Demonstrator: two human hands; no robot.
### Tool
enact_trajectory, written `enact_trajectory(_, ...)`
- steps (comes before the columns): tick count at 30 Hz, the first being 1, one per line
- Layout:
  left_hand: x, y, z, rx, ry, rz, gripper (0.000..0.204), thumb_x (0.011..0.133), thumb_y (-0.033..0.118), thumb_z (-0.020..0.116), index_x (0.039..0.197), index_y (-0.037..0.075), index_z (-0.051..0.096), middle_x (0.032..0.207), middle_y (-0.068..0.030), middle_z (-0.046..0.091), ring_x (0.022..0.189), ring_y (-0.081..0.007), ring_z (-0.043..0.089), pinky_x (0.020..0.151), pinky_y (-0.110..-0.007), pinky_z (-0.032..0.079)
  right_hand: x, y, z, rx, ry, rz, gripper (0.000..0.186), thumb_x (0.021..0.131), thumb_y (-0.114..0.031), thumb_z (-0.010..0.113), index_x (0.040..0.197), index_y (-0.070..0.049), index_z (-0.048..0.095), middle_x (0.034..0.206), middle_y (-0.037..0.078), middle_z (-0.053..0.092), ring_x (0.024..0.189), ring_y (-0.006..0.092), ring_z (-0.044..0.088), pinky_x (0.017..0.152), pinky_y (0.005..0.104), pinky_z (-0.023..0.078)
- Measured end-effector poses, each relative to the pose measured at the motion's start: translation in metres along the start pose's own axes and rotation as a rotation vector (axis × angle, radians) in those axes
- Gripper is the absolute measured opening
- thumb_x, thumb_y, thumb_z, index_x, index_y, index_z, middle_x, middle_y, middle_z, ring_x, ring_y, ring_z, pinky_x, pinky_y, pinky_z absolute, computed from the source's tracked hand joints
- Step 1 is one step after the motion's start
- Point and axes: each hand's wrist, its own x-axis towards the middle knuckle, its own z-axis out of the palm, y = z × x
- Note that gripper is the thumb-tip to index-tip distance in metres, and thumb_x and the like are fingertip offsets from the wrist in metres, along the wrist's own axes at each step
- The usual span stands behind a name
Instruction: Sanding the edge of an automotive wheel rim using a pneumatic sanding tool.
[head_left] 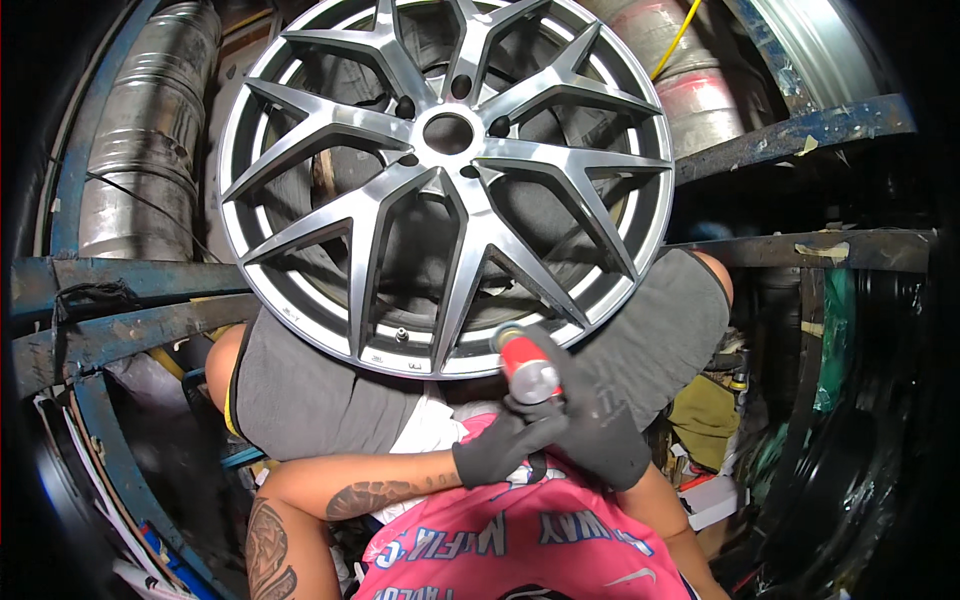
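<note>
The gloved right hand grips a red-and-silver cylinder before a multi-spoke alloy wheel, gloved left hand alongside.

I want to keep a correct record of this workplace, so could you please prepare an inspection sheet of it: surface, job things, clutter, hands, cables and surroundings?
Surface: no tabletop seen; what bears the wheel is mostly hidden.
Job things: a silver and dark wheel, face toward the person, above the legs; a red cylinder, kind unclear, near the wheel's lower rim.
Clutter: olive cloth and white box, lower right.
Hands: both in dark gloves; right hand grips the red cylinder; left hand is close beside it, its contact unclear.
Cables: yellow cord or hose, upper right.
Surroundings: blue metal frame; silver drums, upper left.
</note>
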Motion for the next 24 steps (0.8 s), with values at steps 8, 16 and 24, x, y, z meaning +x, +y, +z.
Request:
enact_trajectory(8, 0.047, -0.023, -0.002, -0.139, -0.179, 0.129, 0.036, 0.101, 0.034, 0.059, 0.123, 0.006, 0.057, 0.118, -0.0163, 0.051, 0.112, -0.0314, 0.054, 0.100, -0.040, 0.046, -0.008, -0.001, -0.013, 0.077, 0.219, 0.216, 0.073, 0.088, -0.019, 0.076, 0.149, -0.001, 0.040, 0.132, 0.023, 0.061, 0.116, 0.0288, 0.064, 0.095, 0.0401, 0.051)
enact_trajectory(16, -0.015, -0.025, 0.004, 0.360, 0.129, 0.452, 0.031, 0.089, 0.007, 0.057, 0.119, 0.003, 0.062, 0.107, -0.0175, 0.064, 0.104, -0.0337, 0.063, 0.093, -0.045, 0.050, -0.002, -0.006, 0.014, 0.215, -0.070, 0.034, 0.073, 0.092, -0.028, 0.067, 0.154, -0.009, 0.035, 0.125, 0.027, 0.063, 0.110, 0.0395, 0.065, 0.092, 0.0469, 0.051)
enact_trajectory(24, -0.019, -0.036, 0.008, 0.086, 0.185, 0.217, 0.022, 0.082, 0.008, 0.062, 0.103, 0.001, 0.064, 0.103, -0.0171, 0.066, 0.095, -0.0326, 0.066, 0.086, -0.043, 0.052, 0.001, -0.013, 0.008, 0.178, -0.104, 0.086, 0.071, 0.091, -0.030, 0.064, 0.152, -0.007, 0.037, 0.117, 0.028, 0.065, 0.099, 0.0433, 0.066, 0.086, 0.0495, 0.051)
